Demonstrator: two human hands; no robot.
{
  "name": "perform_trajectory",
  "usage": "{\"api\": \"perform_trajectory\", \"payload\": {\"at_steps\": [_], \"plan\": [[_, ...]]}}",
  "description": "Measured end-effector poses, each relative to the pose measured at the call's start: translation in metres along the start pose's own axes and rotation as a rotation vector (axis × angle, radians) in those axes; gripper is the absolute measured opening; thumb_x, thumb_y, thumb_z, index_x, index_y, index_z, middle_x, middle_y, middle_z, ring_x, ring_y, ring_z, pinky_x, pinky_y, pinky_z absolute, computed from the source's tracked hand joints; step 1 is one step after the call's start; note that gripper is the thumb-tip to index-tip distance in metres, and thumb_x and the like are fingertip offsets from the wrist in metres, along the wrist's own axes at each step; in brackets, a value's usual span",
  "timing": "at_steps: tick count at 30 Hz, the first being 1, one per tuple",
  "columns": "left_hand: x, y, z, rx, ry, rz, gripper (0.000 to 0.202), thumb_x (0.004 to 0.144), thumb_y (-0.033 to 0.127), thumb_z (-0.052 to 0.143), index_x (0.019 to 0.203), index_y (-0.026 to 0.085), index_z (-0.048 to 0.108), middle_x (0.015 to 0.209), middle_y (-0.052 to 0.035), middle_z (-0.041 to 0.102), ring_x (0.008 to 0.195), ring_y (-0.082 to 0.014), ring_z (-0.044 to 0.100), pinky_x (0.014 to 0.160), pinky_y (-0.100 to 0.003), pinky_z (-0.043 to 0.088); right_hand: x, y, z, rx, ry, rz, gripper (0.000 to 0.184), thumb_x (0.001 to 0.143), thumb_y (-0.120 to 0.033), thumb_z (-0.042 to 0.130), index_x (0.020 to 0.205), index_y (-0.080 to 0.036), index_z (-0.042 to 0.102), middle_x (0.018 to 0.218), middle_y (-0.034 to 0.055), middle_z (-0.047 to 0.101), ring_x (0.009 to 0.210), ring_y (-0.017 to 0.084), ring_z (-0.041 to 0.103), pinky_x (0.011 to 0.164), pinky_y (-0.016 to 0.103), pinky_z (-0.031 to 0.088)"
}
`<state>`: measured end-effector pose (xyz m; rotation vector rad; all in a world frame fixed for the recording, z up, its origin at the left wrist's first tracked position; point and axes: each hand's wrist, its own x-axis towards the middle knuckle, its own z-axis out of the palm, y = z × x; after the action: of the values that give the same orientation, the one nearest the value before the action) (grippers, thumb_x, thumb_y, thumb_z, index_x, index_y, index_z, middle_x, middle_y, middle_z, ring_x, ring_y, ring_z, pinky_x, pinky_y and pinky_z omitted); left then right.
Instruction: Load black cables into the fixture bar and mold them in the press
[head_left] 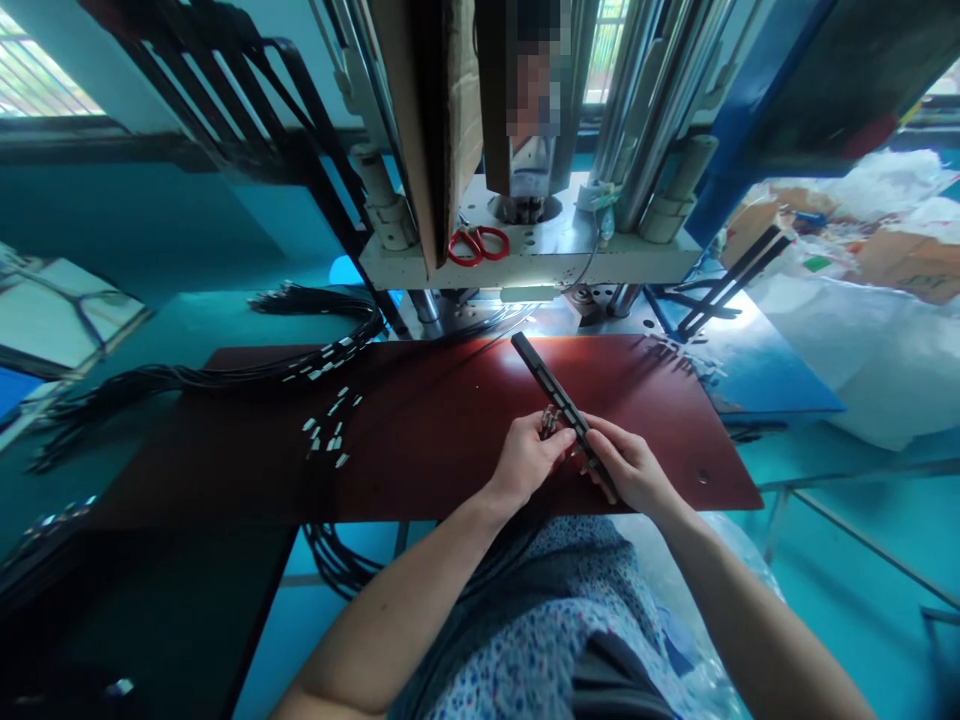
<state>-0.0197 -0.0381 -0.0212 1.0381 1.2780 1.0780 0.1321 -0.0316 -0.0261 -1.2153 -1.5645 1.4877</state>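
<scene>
A long black slotted bar (pixel 547 385) lies slantwise over the dark red work board (pixel 450 440), its far end pointing toward the press. My right hand (pixel 634 468) grips the bar's near end, fingers wrapped round it. My left hand (pixel 529 458) pinches small metal-tipped pieces (pixel 549 422) against the bar's side. Both hands touch at the bar, just above my lap.
A bundle of black cables with white tips (pixel 315 370) lies on the board's left side and hangs off its front edge. Red scissors (pixel 478 244) rest on the press platform (pixel 540 262) behind. More black bars (pixel 731 275) lean at right, near white plastic bags (pixel 870 340).
</scene>
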Motion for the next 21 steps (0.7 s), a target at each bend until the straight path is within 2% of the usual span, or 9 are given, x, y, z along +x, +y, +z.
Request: {"api": "perform_trajectory", "payload": {"at_steps": [3, 8, 11, 14, 17, 21], "plan": [[0.001, 0.003, 0.000, -0.026, 0.018, -0.007, 0.022, 0.070, 0.033, 0.063, 0.061, 0.015, 0.054, 0.049, 0.0056, 0.046, 0.042, -0.0053, 0.037, 0.043, -0.019, 0.028, 0.000, -0.001, 0.002, -0.042, 0.004, -0.040, 0.055, 0.088, -0.050, 0.044, 0.131, -0.016, 0.049, 0.048, -0.0051, 0.050, 0.029, 0.007, 0.041, 0.026, 0.015, 0.032], [-0.005, 0.008, -0.012, -0.236, -0.086, -0.036, 0.025, 0.071, 0.037, 0.065, 0.072, 0.014, 0.057, 0.058, 0.0040, 0.051, 0.049, -0.0056, 0.043, 0.047, -0.018, 0.033, -0.003, 0.000, 0.001, 0.067, 0.040, -0.022, 0.053, 0.087, -0.048, 0.049, 0.129, -0.016, 0.051, 0.048, -0.0047, 0.051, 0.030, 0.007, 0.040, 0.026, 0.016, 0.033], [-0.009, 0.008, -0.017, -0.352, -0.016, -0.057, 0.025, 0.070, 0.036, 0.066, 0.072, 0.015, 0.052, 0.057, 0.0046, 0.049, 0.050, -0.0050, 0.043, 0.048, -0.017, 0.036, -0.004, 0.003, 0.000, 0.097, 0.037, -0.023, 0.051, 0.087, -0.048, 0.050, 0.129, -0.018, 0.052, 0.049, -0.0043, 0.051, 0.031, 0.007, 0.040, 0.026, 0.016, 0.032], [-0.010, 0.007, -0.017, -0.412, 0.038, -0.128, 0.027, 0.066, 0.035, 0.068, 0.070, 0.017, 0.048, 0.051, 0.0064, 0.046, 0.043, -0.0045, 0.038, 0.040, -0.016, 0.029, -0.003, 0.005, -0.001, 0.096, 0.034, -0.016, 0.053, 0.086, -0.049, 0.051, 0.128, -0.017, 0.052, 0.050, -0.0035, 0.052, 0.032, 0.008, 0.041, 0.026, 0.016, 0.033], [-0.007, 0.006, -0.014, -0.398, -0.029, -0.230, 0.027, 0.059, 0.029, 0.071, 0.065, 0.016, 0.047, 0.046, 0.0072, 0.043, 0.038, -0.0035, 0.034, 0.036, -0.017, 0.021, -0.003, 0.006, -0.002, 0.091, 0.022, -0.012, 0.056, 0.085, -0.050, 0.052, 0.129, -0.015, 0.051, 0.052, -0.0027, 0.053, 0.033, 0.008, 0.043, 0.026, 0.016, 0.034], [-0.003, 0.005, -0.013, -0.373, -0.092, -0.282, 0.024, 0.055, 0.026, 0.071, 0.063, 0.014, 0.052, 0.044, 0.0064, 0.045, 0.036, -0.0034, 0.034, 0.035, -0.018, 0.022, -0.003, 0.003, -0.005, 0.082, -0.038, -0.004, 0.058, 0.086, -0.051, 0.052, 0.130, -0.013, 0.050, 0.050, -0.0029, 0.053, 0.031, 0.007, 0.041, 0.026, 0.015, 0.033]]}}
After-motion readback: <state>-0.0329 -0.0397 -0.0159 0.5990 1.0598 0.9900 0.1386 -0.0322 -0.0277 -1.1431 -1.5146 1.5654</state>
